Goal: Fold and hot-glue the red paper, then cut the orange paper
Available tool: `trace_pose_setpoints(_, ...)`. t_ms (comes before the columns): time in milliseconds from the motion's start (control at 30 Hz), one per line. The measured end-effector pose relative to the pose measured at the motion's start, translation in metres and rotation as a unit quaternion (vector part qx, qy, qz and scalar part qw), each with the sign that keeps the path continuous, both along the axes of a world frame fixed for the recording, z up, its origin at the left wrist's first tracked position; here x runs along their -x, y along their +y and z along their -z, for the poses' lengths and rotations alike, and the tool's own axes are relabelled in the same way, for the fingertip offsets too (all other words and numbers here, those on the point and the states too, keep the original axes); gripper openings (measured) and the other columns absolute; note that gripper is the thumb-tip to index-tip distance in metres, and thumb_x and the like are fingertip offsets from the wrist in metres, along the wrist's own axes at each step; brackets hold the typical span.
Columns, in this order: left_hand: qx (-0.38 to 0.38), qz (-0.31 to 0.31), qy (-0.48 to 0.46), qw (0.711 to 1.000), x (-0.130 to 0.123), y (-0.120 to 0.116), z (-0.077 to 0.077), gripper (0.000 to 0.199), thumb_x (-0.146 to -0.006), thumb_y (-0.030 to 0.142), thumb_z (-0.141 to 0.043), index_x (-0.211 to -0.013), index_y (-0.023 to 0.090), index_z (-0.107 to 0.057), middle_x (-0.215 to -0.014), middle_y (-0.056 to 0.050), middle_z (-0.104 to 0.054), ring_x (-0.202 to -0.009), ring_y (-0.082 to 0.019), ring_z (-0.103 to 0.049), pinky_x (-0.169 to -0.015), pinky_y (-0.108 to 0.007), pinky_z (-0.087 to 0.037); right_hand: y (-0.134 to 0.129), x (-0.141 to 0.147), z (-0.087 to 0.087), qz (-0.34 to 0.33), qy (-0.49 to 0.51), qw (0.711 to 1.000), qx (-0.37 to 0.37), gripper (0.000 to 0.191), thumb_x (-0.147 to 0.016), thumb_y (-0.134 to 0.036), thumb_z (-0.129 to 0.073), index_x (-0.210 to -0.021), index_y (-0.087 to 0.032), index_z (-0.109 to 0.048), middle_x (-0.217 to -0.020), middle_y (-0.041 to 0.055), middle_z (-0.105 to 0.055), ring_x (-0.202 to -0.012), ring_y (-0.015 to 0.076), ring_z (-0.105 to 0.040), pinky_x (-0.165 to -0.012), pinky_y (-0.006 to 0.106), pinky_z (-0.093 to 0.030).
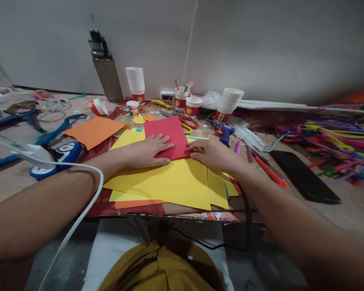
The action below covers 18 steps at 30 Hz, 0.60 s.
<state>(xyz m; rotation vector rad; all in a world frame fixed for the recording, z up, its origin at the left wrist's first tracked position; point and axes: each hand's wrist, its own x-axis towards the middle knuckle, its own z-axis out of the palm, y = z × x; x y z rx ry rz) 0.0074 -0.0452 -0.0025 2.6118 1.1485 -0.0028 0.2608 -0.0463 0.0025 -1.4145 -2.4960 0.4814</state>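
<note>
A red sheet of paper (166, 135) lies on top of a stack of yellow paper (164, 182), with orange edges showing beneath. My left hand (148, 151) rests flat on the red sheet's left part, its fingers stretched out. At the sheet's right edge, my right hand (210, 153) has its thumb and fingers curled together on the red paper. A small yellowish patch shows between those fingers, too small to name. Just beyond the red sheet lie scissors (191, 122) with red and yellow handles.
An orange sheet (94, 131) lies left, near a white cable (100, 182) crossing my left forearm. Behind stand a bottle (107, 79) and paper cups (135, 83). A blue glue gun (226, 131), a red-handled cutter (271, 171), a phone (305, 176) and pipe cleaners (336, 141) lie right.
</note>
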Motion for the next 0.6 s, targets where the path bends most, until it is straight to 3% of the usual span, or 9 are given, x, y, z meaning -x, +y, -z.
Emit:
trace_pose_setpoints(333, 0.015, 0.003, -0.005, 1.0, 0.001, -0.001, -0.002, 0.069, -0.093, 0.06, -0.033, -0.15, 0.021, -0.033, -0.159, -0.007, -0.022, -0.148, -0.027, -0.015, -0.12, -0.04, -0.013, -0.006, 0.002, -0.005, -0.002, -0.008, 1.0, 0.002, 0.024, -0.087, -0.029, -0.059, -0.106, -0.024, -0.072, -0.112, 0.0019, -0.072, -0.1, 0.0191, -0.066, -0.088, 0.029, -0.047)
trace_pose_setpoints(600, 0.006, 0.008, -0.009, 1.0, 0.003, 0.003, 0.003, 0.071, -0.091, 0.062, -0.034, -0.15, 0.022, -0.033, -0.16, -0.007, -0.022, -0.147, -0.027, -0.017, -0.12, -0.04, -0.013, -0.012, 0.014, -0.004, 0.048, -0.008, 0.999, -0.024, 0.021, -0.083, -0.032, -0.065, -0.101, -0.023, -0.074, -0.11, 0.0053, -0.073, -0.101, 0.0224, -0.065, -0.089, 0.033, -0.048)
